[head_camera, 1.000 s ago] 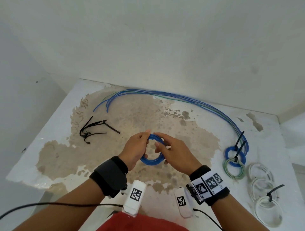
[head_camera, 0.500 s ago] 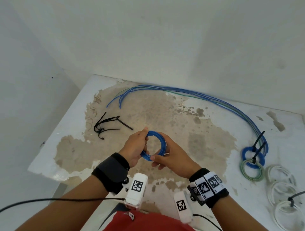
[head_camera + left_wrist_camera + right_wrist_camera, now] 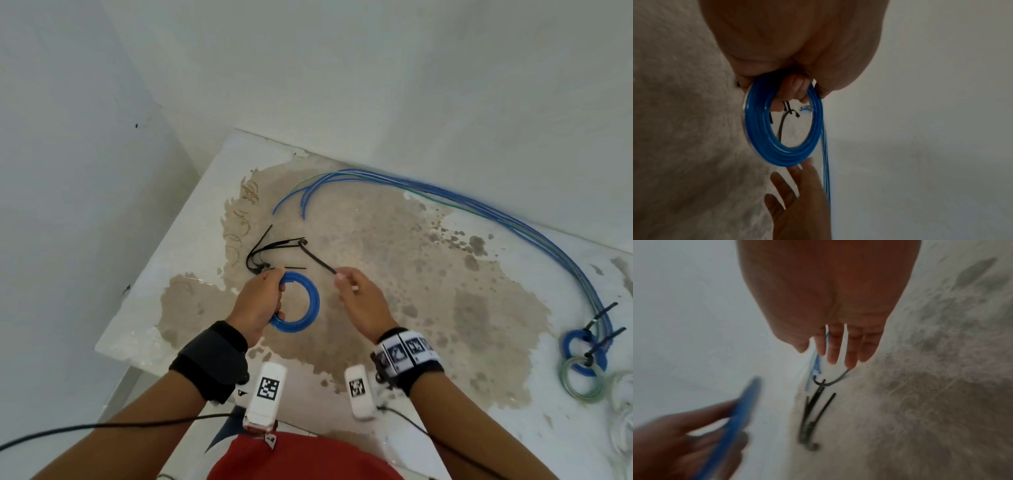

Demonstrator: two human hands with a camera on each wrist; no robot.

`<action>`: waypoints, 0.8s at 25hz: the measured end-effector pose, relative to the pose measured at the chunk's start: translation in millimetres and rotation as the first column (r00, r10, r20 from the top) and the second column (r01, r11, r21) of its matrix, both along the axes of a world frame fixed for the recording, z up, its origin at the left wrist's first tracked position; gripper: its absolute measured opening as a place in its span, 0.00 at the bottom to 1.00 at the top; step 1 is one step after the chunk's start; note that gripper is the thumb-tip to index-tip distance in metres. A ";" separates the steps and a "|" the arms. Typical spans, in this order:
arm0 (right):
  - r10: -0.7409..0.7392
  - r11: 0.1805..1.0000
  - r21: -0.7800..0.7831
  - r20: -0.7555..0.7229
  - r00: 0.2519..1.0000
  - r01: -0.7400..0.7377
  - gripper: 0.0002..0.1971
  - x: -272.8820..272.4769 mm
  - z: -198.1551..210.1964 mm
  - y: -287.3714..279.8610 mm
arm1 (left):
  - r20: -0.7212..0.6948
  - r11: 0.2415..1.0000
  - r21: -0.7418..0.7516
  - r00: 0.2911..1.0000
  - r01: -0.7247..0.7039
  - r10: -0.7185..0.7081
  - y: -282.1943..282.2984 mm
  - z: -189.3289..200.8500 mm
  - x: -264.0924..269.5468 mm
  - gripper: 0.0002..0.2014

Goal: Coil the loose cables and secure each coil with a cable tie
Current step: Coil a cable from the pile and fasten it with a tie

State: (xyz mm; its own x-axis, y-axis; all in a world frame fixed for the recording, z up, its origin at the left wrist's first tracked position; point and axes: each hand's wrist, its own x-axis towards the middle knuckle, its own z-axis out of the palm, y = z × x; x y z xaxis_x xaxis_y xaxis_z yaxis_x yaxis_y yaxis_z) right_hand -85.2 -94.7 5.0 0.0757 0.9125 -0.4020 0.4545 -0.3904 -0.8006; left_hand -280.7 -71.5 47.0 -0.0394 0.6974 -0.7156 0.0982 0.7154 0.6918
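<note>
Meanwhile the left hand (image 3: 261, 301) keeps its grip curled round the near-left side of a blue cable coil (image 3: 301, 303), holding it above the stained tabletop (image 3: 376, 240); in the left wrist view the fingers (image 3: 797, 91) pass through the ring. The right hand (image 3: 361, 303) reaches toward the loose black cable ties (image 3: 270, 251) lying on the tabletop to the left, its fingers extended; the fingertips (image 3: 851, 360) sit at the end of one curved cable tie (image 3: 317, 258). Whether that grip has actually closed on the tie cannot be told, since the right wrist view is blurred and the tie's end is hidden under the fingers. Beyond the hands, a bundle of loose blue cables (image 3: 462, 202) arcs along the far edge of the tabletop. At the right edge lie a tied blue coil (image 3: 584, 349) and a tied green coil (image 3: 580, 380), touching each other.
</note>
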 end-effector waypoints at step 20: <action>-0.351 0.900 0.149 -0.306 0.885 0.409 0.06 12.9 57.4 -3.6 | 0.052 0.993 0.073 0.994 0.089 -0.093 57.6 -7.7 19.2 0.13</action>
